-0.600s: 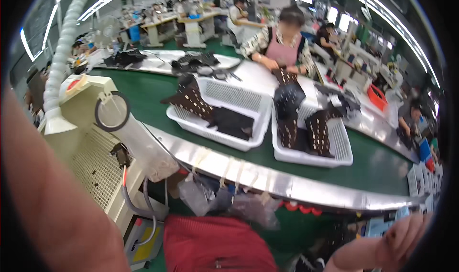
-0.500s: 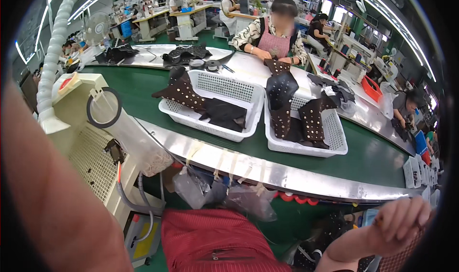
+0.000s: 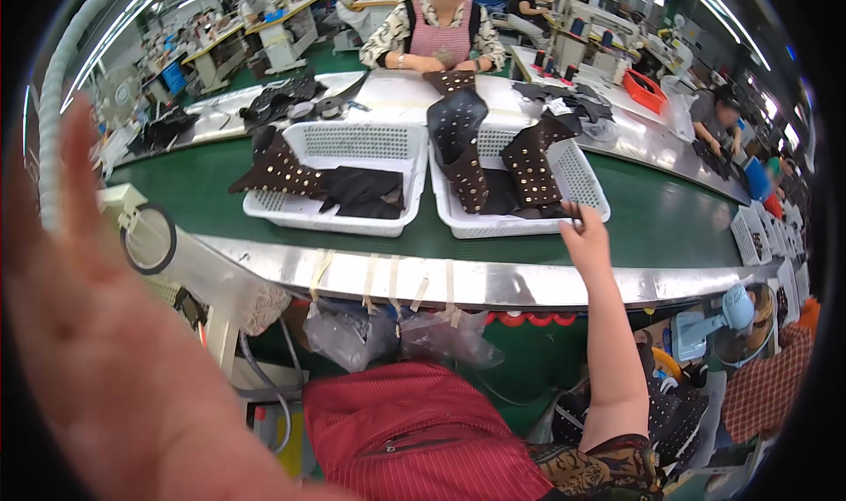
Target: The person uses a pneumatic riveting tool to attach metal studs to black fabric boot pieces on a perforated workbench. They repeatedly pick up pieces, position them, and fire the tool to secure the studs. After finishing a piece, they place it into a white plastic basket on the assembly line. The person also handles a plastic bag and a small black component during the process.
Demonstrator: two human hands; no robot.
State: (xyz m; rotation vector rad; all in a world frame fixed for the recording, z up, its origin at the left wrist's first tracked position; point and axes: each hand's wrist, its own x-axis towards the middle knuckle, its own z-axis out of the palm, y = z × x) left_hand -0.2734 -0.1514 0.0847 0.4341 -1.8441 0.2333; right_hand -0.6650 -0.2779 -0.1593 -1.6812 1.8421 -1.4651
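Head view: the blurred left hand (image 3: 123, 342) is raised, fingers spread; the right hand (image 3: 589, 237), grip unclear, meets the right-hand white perforated plastic basket (image 3: 502, 229)'s near-right corner, beside a brown, gold-studded piece (image 3: 531, 168) inside. Pinching its edge lightly should avoid creasing.

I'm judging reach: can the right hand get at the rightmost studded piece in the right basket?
Likely yes: the right hand is at the near rim of the basket, fingers beside the studded piece, nothing visibly blocking.

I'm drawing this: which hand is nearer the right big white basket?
Right: the right hand is at the near rim of the basket; the left hand is far left of it.
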